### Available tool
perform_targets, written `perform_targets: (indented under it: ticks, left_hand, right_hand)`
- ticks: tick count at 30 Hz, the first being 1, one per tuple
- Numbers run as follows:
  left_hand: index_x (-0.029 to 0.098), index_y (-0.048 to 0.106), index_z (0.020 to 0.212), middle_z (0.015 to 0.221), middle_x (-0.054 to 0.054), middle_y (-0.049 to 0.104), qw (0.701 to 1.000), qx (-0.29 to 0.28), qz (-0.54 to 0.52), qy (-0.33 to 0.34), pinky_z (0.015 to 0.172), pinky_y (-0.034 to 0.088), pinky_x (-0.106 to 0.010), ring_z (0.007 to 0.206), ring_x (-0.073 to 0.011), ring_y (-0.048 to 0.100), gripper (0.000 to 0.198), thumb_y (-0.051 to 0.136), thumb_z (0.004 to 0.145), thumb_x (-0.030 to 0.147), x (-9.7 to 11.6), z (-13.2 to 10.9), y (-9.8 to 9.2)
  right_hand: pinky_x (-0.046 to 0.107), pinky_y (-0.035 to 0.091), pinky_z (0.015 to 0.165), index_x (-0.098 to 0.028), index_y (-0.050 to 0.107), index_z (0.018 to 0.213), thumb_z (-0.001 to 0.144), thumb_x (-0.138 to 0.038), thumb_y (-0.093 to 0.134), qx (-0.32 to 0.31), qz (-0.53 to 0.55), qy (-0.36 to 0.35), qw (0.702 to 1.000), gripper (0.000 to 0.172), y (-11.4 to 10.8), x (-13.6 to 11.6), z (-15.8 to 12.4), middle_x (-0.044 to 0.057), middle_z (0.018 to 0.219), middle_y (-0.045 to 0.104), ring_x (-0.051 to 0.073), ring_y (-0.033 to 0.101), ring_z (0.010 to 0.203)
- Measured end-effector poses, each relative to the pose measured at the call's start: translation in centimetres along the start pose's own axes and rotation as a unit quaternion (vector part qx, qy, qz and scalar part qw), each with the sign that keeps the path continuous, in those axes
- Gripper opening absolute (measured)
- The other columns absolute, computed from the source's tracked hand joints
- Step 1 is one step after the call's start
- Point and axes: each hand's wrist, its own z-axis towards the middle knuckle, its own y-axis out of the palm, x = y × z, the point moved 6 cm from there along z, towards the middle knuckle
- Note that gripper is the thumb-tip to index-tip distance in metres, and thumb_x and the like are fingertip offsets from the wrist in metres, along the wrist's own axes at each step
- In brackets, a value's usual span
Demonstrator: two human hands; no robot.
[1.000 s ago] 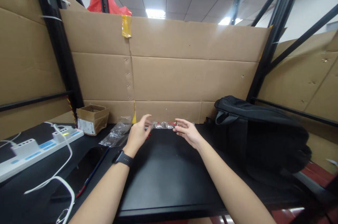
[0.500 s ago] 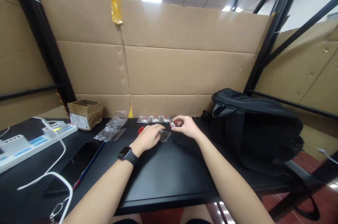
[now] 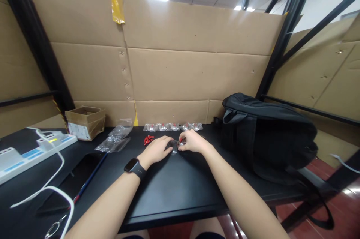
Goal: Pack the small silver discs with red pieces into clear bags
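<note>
Pulled back from the row of packets to centre frame and brought together, left hand and right hand both pinching one small clear bag low over the black bench, right of the red pieces, work apparently on that bag alone.

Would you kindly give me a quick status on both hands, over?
Left hand and right hand both pinching small clear bag. Loose red pieces just beyond left hand. Black backpack off right, apart.

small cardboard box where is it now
The box sits far left in the head view, against the cardboard wall, beside the white power strip.
</note>
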Motion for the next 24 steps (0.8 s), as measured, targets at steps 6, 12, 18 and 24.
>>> perform_targets:
  ticks: [6, 12, 18, 24]
  left_hand:
    - [0.024, 0.068, 0.114, 0.109, -0.009, 0.072, 1.000, 0.000, 0.026, -0.002, 0.089, 0.049, -0.033, 0.102, -0.0264, 0.067, 0.028, 0.062, 0.087, 0.031, 0.8, 0.2, 0.2]
    - [0.024, 0.065, 0.118, 0.113, -0.008, 0.070, 0.999, -0.024, 0.036, -0.005, 0.091, 0.048, -0.033, 0.104, -0.0252, 0.066, 0.034, 0.063, 0.087, 0.036, 0.9, 0.1, 0.2]
    - [0.023, 0.063, 0.120, 0.114, -0.007, 0.069, 0.997, -0.050, 0.065, -0.009, 0.091, 0.049, -0.032, 0.104, -0.0239, 0.065, 0.034, 0.059, 0.089, 0.038, 0.8, 0.1, 0.4]
    - [0.023, 0.067, 0.115, 0.119, -0.008, 0.068, 0.995, -0.068, 0.071, 0.002, 0.097, 0.046, -0.036, 0.112, -0.0259, 0.062, 0.030, 0.059, 0.089, 0.037, 0.6, 0.2, 0.8]
  right_hand:
    - [0.023, 0.042, 0.059, -0.018, 0.072, 0.080, 0.062, -0.035, 0.084, -0.004, 0.041, -0.014, 0.999, 0.027, -0.3, -0.5, -0.1, 0.001, 0.071, 0.071, 0.015, 0.062, 0.064]
    - [0.022, 0.042, 0.059, -0.018, 0.071, 0.080, 0.059, -0.031, 0.086, -0.034, 0.016, 0.023, 0.999, 0.030, 1.3, 0.6, 0.1, 0.000, 0.073, 0.071, 0.015, 0.063, 0.066]
    - [0.022, 0.044, 0.060, -0.016, 0.073, 0.085, 0.061, -0.030, 0.085, -0.047, 0.009, 0.010, 0.999, 0.030, 1.7, 0.5, 0.2, 0.000, 0.071, 0.070, 0.014, 0.063, 0.065]
    - [0.021, 0.051, 0.067, -0.016, 0.074, 0.093, 0.068, -0.010, 0.072, -0.098, 0.109, 0.010, 0.989, 0.026, 1.8, 1.2, 0.0, 0.002, 0.079, 0.075, 0.015, 0.070, 0.074]
